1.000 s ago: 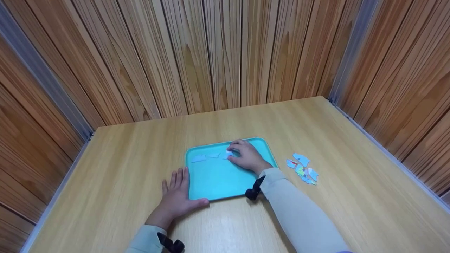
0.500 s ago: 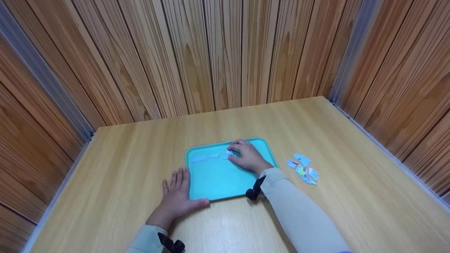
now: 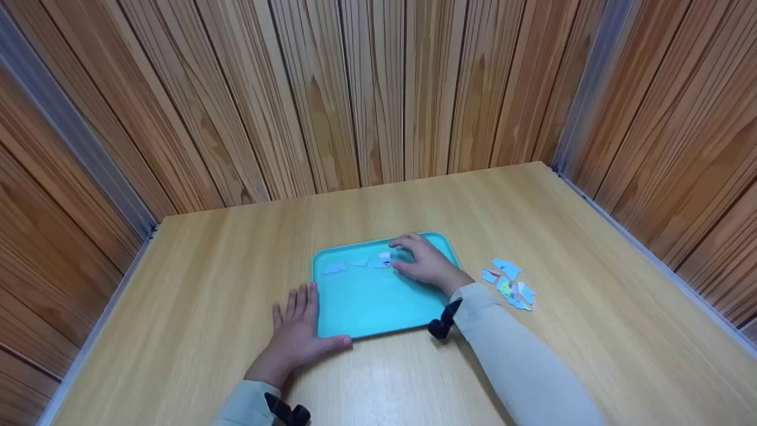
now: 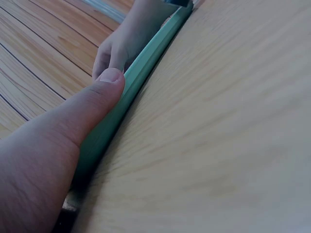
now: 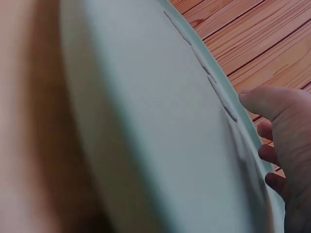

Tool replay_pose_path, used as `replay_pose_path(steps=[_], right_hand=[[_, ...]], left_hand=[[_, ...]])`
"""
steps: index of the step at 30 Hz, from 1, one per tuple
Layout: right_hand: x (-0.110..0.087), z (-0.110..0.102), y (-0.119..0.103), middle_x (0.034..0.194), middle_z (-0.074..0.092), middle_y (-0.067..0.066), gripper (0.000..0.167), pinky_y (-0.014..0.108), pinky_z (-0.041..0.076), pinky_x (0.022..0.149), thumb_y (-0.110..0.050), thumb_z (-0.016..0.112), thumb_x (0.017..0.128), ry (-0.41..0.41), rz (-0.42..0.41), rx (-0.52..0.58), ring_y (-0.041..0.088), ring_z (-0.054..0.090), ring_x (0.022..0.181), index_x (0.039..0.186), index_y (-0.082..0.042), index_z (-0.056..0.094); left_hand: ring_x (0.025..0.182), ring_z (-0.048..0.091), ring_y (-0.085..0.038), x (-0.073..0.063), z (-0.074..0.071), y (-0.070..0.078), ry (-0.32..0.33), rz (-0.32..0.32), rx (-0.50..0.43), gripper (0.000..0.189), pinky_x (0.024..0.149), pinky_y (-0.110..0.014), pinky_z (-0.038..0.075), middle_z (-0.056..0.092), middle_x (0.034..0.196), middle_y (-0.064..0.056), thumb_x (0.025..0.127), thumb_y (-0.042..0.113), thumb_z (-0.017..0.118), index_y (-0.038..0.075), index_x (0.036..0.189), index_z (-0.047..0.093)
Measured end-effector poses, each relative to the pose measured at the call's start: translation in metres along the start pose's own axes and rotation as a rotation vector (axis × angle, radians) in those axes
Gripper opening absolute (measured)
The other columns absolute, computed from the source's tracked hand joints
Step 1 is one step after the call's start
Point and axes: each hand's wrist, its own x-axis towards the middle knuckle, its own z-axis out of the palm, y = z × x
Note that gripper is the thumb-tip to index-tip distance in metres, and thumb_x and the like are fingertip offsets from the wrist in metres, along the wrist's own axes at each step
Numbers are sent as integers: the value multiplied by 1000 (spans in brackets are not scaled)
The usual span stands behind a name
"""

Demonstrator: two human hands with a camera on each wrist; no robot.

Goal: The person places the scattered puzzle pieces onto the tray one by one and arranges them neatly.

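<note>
A turquoise tray (image 3: 372, 302) lies on the table, with torn paper pieces in a row near its far edge: a pale blue one (image 3: 335, 268) at left, a small one (image 3: 359, 262) in the middle, and a piece with a coloured mark (image 3: 385, 260) at right. Just right of that last piece, my right hand (image 3: 427, 263) hovers over the tray, its fingers loosely bent and apart, holding nothing. My left hand (image 3: 295, 337) lies spread at the tray's near-left corner. In the left wrist view its thumb (image 4: 99, 99) touches the tray's side.
Several torn, printed paper scraps (image 3: 510, 287) overlap in a loose heap on the wooden table (image 3: 225, 284), right of the tray. Wood-plank walls (image 3: 378, 89) close off the back and both sides.
My right hand has let go of the rightmost paper piece and drawn back slightly to the right, uncovering it. My left hand has stayed at the tray corner.
</note>
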Motion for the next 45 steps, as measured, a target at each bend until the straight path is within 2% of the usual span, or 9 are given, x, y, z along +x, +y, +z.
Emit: replay_pose_path(steps=[9, 16, 21, 24, 29, 32, 39, 45], right_hand=[[-30, -36, 13, 144, 51, 6, 44, 51, 38, 113, -27, 68, 99, 67, -46, 14, 30, 45, 138, 140, -14, 60], [-57, -61, 37, 141, 55, 11, 41, 56, 35, 113, -22, 69, 98, 155, -108, 31, 33, 46, 137, 137, -11, 61], [-79, -75, 55, 142, 54, 15, 41, 60, 35, 112, -14, 68, 98, 220, -62, 172, 35, 44, 137, 137, -3, 60], [-91, -84, 68, 143, 51, 17, 43, 60, 37, 111, -13, 67, 99, 233, -30, 245, 36, 42, 137, 138, 0, 58], [-109, -97, 90, 145, 49, 19, 45, 58, 38, 110, -11, 68, 98, 245, 2, 282, 46, 44, 136, 138, 3, 55], [-118, -104, 100, 145, 49, 23, 45, 60, 36, 111, -10, 68, 97, 259, 19, 243, 51, 46, 133, 138, 3, 55], [-135, -118, 119, 142, 55, 17, 44, 57, 31, 114, -22, 71, 97, 240, 88, 94, 39, 46, 136, 136, -4, 59], [-140, -123, 128, 140, 56, 18, 46, 59, 26, 115, -24, 72, 96, 237, 71, 42, 38, 43, 137, 135, -3, 60]], left_hand=[[154, -13, -39, -1, -5, -1, 4, -3, -11, 139, 114, -67, -15, -9, 168, -18, 70, 88, 62, 10, 162, -6], [153, -15, -38, -1, -4, -2, -6, -5, -24, 138, 114, -66, -16, -11, 168, -18, 71, 88, 62, 11, 161, -8], [153, -12, -41, -2, -2, -1, 6, -1, -13, 138, 114, -68, -14, -6, 168, -22, 71, 87, 63, 7, 162, -4], [154, -12, -40, -1, -1, -1, 8, -7, -9, 139, 114, -68, -13, -5, 168, -22, 70, 87, 63, 7, 162, -3], [154, -14, -38, 0, -1, -1, -3, -8, -8, 140, 114, -67, -15, -9, 168, -19, 70, 89, 61, 9, 161, -7], [153, -15, -38, 0, -1, 0, -8, -5, -14, 139, 114, -67, -16, -10, 168, -18, 70, 89, 61, 9, 161, -7], [153, -15, -38, -1, 0, 1, -13, -3, -19, 139, 114, -66, -17, -11, 168, -18, 70, 88, 61, 9, 162, -7], [153, -14, -39, -1, -1, 2, -3, 3, -10, 139, 114, -66, -16, -9, 168, -19, 70, 88, 62, 8, 162, -6]])
